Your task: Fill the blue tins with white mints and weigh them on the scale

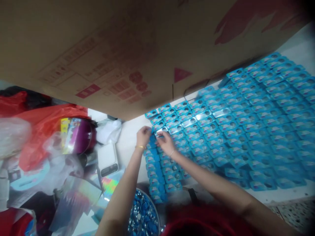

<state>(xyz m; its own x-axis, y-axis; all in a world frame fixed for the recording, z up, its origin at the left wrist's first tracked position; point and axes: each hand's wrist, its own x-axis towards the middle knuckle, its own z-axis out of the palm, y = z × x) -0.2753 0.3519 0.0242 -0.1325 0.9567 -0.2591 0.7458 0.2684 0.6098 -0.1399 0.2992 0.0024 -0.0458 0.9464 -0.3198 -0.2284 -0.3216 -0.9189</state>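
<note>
Blue printed cards [214, 141], each with a small dark or silvery round spot, lie in overlapping rows on a white table. My left hand [143, 137], with a gold bracelet, is at the left edge of the rows, its fingers drawn together by a card. Close to its right, my right hand [166, 143] pinches its thumb and fingers at the lower edge of a shiny card [161, 130]. Anything small in either pinch is too blurred to make out. Below my left forearm sits a round bowl [158, 214] of small blue and silver round pieces [144, 213].
A large cardboard box [110, 59] with red print overhangs the far side. On the left lie red plastic bags [49, 121], clear plastic bags, a purple round object [83, 136], a white box-shaped device [107, 159] and shiny film sheets [76, 196].
</note>
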